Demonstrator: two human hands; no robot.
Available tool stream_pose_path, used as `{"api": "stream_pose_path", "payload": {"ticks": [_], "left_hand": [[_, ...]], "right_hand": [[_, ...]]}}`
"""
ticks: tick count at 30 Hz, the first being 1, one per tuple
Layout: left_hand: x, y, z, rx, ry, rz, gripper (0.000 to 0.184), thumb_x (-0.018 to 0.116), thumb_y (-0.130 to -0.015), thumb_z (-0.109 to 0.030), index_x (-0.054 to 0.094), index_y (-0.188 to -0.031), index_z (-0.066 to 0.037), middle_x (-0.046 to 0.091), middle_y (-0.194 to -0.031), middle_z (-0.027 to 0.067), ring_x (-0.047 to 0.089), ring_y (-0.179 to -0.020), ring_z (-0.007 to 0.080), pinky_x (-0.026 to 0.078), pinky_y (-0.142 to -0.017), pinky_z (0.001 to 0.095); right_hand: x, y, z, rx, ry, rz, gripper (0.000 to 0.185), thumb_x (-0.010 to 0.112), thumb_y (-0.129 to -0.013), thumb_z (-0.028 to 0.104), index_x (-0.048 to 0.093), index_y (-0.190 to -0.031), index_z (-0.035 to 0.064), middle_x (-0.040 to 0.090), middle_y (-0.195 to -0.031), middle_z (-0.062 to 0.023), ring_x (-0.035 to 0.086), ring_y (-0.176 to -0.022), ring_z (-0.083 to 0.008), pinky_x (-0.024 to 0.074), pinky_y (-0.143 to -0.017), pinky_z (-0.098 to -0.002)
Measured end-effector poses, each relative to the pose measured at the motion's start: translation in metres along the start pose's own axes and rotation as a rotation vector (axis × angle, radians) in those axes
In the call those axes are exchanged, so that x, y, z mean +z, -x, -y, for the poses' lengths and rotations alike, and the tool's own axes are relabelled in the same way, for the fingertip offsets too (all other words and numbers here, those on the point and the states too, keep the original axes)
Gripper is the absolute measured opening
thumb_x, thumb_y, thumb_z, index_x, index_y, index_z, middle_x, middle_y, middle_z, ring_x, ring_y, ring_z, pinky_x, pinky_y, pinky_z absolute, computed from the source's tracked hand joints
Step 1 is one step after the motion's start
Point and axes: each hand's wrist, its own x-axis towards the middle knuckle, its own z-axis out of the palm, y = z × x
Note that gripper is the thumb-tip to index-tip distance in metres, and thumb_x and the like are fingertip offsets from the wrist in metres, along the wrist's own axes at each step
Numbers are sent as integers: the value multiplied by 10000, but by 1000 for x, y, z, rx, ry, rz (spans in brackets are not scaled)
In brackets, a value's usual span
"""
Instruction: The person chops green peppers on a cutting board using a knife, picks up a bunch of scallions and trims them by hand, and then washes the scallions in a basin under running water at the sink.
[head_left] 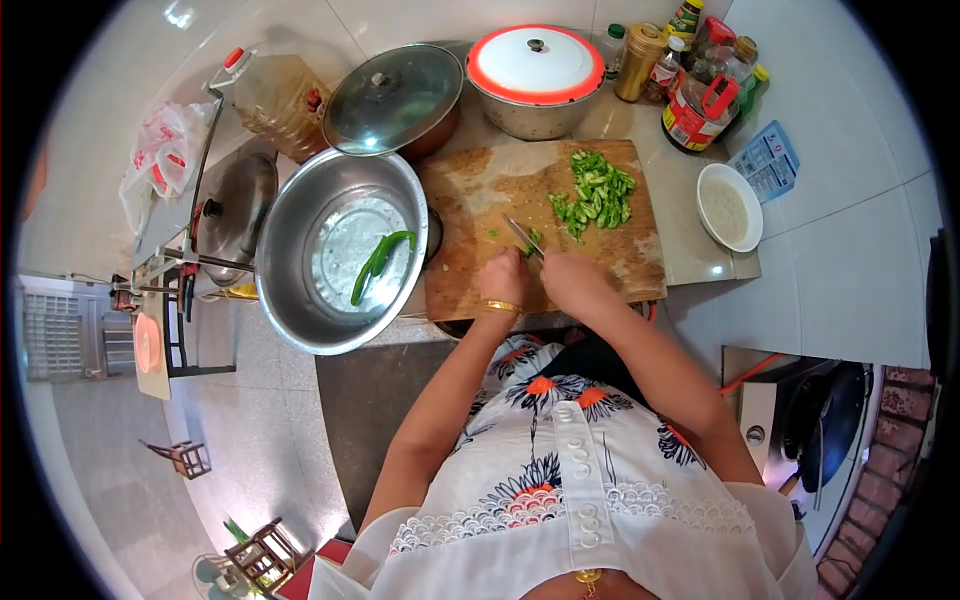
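Observation:
My right hand (574,284) is wrapped round the handle of a knife (519,231), whose blade points up and to the left over the wooden cutting board (470,190). Close beside the blade, my left hand (503,276) has its fingers curled on a short piece of green pepper (534,239), mostly hidden by fingers and blade. A pile of chopped green pepper (595,193) lies at the board's upper right. Left of the board, a wide steel basin (290,215) holds long whole green peppers (378,266).
Behind the board stand a glass-lidded pan (393,100) and a pot with a white, red-rimmed lid (535,65). Several bottles and jars (697,110) crowd the back right corner. A white bowl (730,207) sits right of the board, and an oil jug (275,105) back left.

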Motion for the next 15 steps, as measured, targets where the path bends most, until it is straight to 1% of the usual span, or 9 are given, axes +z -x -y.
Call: {"api": "stream_pose_path", "payload": {"ticks": [3,5,8,11,15], "left_hand": [[1,1,1,-15,27,-25,119,599,-698,-168,608,-751,-63,598,-733,135,577,-685,305,460,-617,395],[0,2,3,10,103,-68,123,604,-698,-177,610,-746,-64,598,-730,133,577,-690,303,460,-620,394],[-1,2,2,-5,124,-73,126,607,-697,-182,613,-743,-65,598,-727,132,578,-689,302,460,-623,392],[-2,1,1,-23,115,-51,126,605,-699,-183,612,-742,-65,599,-725,133,579,-688,301,460,-622,392],[-1,2,0,-32,85,-40,118,602,-699,-179,611,-738,-68,598,-723,135,579,-683,302,460,-615,395]], "right_hand": [[0,-1,1,-20,-2,-31,212,381,-813,116,499,-892,-42,578,-838,-255,567,-812,-392,441,-710,-469],[-7,2,-5,42,-65,5,223,384,-822,134,493,-913,-36,583,-833,-241,566,-817,-390,439,-713,-467],[-12,14,-9,-3,-46,-6,223,391,-826,151,488,-918,-28,585,-810,-240,570,-808,-385,439,-713,-463],[-15,23,-5,-10,47,30,215,387,-825,139,487,-915,-29,584,-802,-247,573,-804,-383,438,-715,-458],[-11,20,3,17,52,42,208,381,-820,121,492,-911,-29,584,-806,-254,575,-803,-387,439,-716,-460]]}}
